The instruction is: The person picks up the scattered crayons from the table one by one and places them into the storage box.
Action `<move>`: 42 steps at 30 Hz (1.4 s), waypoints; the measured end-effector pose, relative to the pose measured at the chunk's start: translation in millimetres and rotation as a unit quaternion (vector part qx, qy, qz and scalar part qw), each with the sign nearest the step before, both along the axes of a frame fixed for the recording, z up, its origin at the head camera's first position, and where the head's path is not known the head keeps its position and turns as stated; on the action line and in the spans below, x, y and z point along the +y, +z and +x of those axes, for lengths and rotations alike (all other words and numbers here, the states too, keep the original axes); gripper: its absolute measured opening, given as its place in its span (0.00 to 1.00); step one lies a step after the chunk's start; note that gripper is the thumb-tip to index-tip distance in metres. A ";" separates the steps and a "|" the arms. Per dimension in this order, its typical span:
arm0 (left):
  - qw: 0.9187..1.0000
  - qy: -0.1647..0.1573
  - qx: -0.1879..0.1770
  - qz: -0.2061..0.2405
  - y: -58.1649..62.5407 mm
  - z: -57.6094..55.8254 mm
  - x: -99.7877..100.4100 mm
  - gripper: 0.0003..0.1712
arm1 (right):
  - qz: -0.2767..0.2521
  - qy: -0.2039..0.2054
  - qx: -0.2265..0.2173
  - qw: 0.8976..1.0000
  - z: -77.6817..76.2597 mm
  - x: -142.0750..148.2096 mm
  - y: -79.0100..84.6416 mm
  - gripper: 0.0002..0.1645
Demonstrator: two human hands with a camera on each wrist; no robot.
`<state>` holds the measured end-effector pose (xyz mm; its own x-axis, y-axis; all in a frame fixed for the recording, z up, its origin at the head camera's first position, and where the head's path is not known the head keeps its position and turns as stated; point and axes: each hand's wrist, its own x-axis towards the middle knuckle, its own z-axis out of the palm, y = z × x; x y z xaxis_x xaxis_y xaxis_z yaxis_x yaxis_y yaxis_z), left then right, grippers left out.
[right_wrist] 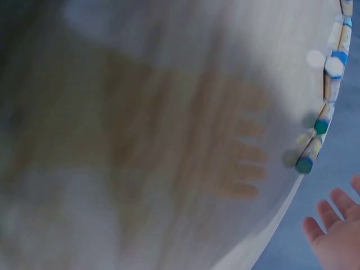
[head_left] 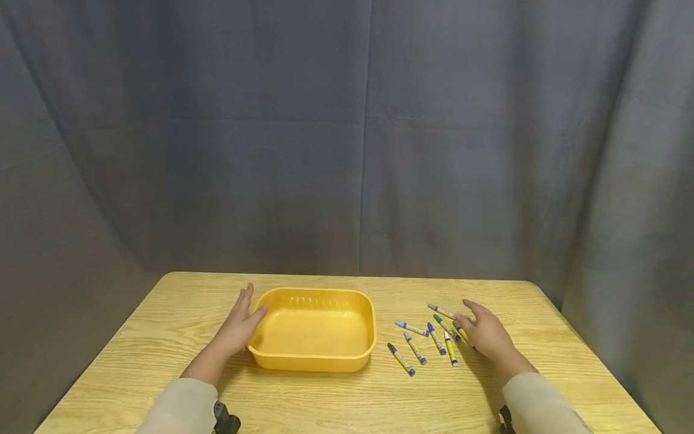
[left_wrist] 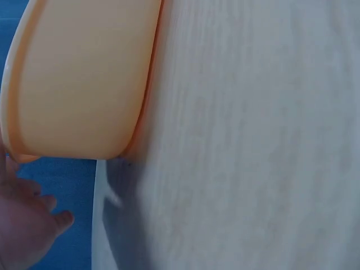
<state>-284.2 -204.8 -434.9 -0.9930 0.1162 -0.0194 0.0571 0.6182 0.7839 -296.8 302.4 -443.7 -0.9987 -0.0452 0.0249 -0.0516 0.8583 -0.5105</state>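
A yellow plastic basin (head_left: 311, 363) stands on the wooden table left of the middle. At its left end is my left hand (head_left: 238, 328), fingers straight and spread, the thumb reaching over the rim. Whether the hand touches the wall is hard to tell. To the right of the basin lie several crayons with yellow wrappers and blue bands, among them a dark-tipped crayon (head_left: 401, 359) and a light-blue-tipped crayon (head_left: 412, 328). Over the right side of this group hovers my right hand (head_left: 487, 331), its fingers extended, partly covering a crayon (head_left: 462, 334). It holds nothing that I can see.
The light wooden table (head_left: 303, 401) has rounded far corners. Behind it hangs a grey curtain (head_left: 325, 150), which also runs along both sides. In the right wrist view, crayon ends (right_wrist: 304, 164) show near the upper right, with the hand's shadow on the tabletop.
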 end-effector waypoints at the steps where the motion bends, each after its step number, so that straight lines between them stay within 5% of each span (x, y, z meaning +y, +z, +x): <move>1: 1.000 0.001 -0.008 0.019 -1.1 2.1 -0.2 0.44 | 0.001 0.001 -0.004 1.000 1.5 3.0 -0.2 0.40; 10: 0.986 0.008 -0.059 0.156 -13.6 19.0 5.6 0.46 | -0.004 0.030 -0.021 0.999 10.0 20.7 -3.6 0.38; 21: 0.957 0.019 -0.053 0.285 -28.8 27.0 11.1 0.46 | 0.010 0.048 -0.030 0.998 8.3 22.9 -6.4 0.32; 34: 0.933 0.037 -0.046 0.356 -36.5 33.3 19.8 0.38 | 0.017 0.029 -0.043 0.998 12.8 21.0 -3.8 0.26; 42: 0.924 0.044 -0.036 0.378 -39.2 34.3 23.7 0.37 | -0.053 0.024 -0.052 0.997 12.4 9.0 10.1 0.29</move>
<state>-249.9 -181.1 -474.1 -0.9986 0.0428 -0.0323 -0.0368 -0.1084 0.9934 -284.4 311.4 -433.7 -0.9928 -0.0955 -0.0719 -0.0329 0.7966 -0.6036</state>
